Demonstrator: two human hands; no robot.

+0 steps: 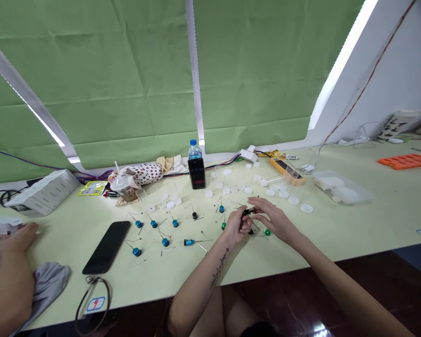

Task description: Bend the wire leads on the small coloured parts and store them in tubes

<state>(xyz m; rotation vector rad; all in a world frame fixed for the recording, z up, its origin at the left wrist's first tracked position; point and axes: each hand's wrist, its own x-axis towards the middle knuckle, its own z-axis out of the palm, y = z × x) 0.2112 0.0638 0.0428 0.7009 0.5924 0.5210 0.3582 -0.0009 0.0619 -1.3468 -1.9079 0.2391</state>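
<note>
My left hand [236, 223] is closed around a small black cylindrical part [247, 212] above the table. My right hand [276, 219] meets it from the right, thumb and fingers closed at the part's other end; the exact contact is partly hidden. Under and beside the hands lie small green pieces [267, 232] with thin wires. To the left are several blue cylindrical pieces [175, 223] with bent wires, and a similar black piece [195, 216]. One blue piece [188, 242] lies on its side near a hex key [202, 248].
White round caps [293, 200] and clear containers spread behind the hands, near a yellow multimeter [286, 171]. A phone [197, 173] leans on a water bottle [195, 150]. Another phone [107, 247] lies left. A co-worker's arm [16, 276] rests at far left. An orange tray [406, 161] sits right.
</note>
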